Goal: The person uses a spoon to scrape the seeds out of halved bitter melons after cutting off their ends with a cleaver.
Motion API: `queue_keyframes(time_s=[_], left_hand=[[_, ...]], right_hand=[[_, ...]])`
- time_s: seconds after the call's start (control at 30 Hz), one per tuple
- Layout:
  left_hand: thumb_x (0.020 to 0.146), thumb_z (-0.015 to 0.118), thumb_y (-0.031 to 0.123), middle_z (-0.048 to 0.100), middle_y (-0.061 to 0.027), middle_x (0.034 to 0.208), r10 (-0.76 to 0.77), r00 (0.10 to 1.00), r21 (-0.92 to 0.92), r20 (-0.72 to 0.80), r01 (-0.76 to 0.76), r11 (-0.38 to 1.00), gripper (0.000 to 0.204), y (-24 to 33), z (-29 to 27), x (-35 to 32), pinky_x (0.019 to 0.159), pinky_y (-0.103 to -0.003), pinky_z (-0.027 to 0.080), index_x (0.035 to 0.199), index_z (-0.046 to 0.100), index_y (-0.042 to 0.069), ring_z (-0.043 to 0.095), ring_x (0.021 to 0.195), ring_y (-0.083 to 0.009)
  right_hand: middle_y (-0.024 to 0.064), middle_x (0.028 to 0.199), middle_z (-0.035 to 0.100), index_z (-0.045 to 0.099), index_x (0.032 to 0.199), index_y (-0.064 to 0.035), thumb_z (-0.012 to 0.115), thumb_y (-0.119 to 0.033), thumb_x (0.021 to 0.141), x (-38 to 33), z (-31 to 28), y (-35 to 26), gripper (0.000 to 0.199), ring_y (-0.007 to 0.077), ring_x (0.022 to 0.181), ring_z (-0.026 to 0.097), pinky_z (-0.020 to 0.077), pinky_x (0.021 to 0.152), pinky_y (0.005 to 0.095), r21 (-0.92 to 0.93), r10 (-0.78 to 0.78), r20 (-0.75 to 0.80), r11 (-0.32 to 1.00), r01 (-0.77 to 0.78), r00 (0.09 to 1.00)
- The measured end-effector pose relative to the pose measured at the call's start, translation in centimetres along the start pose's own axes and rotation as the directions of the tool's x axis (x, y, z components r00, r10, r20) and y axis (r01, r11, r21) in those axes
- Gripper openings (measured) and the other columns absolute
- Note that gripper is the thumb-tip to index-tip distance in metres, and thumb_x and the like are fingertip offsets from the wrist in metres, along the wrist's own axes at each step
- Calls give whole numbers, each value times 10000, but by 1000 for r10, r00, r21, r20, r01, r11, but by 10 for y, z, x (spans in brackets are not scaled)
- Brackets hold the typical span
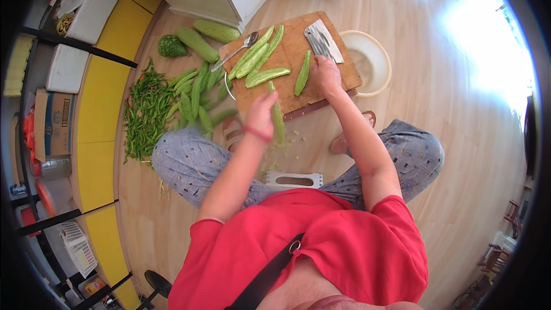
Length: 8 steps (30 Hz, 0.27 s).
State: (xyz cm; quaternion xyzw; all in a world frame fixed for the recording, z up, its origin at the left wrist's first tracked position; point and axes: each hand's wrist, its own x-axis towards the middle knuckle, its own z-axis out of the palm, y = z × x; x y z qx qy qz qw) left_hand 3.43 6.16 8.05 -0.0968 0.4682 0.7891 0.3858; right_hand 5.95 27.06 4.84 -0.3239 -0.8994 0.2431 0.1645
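Observation:
My left hand (261,115), slightly blurred, is closed around a bitter melon half (278,119) held at the near edge of the wooden cutting board (298,20). Over the board's right part, my right hand (327,76) is closed at the near end of a cleaver (325,42); its handle is hidden by the fingers, and the broad blade lies over the board. One green bitter melon piece (302,73) sits just left of that hand. Several split, hollowed bitter melon halves (252,57) lie on the board's left side, beside a metal spoon (235,50).
A pale basin (379,63) stands right of the board. On the floor to the left are a heap of green chilies (143,115), whole bitter melons (198,89), large gourds (196,43) and a dark bumpy squash (171,46). A white stool (294,175) is under me; yellow-fronted cabinets (103,120) line the left.

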Motion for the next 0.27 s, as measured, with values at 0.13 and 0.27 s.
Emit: queue_keyframes(time_s=[0.13, 0.27], left_hand=[[782, 630, 175, 603, -62, 812, 195, 980, 376, -26, -172, 911, 319, -7, 30, 61, 583, -294, 448, 1033, 553, -5, 566, 667, -159], [719, 694, 288, 622, -124, 973, 266, 960, 802, -91, -88, 591, 512, -5, 59, 122, 746, -318, 452, 1135, 533, 37, 593, 786, -196]], right_hand=[[144, 779, 633, 625, 866, -63, 560, -290, 773, 8, -28, -6, 254, 283, 797, 605, 457, 723, 382, 205, 182, 195, 953, -222, 964], [150, 768, 635, 631, 883, -59, 566, -325, 778, 10, -32, 4, 293, 255, 793, 617, 462, 729, 359, 248, 215, 235, 930, -272, 948]])
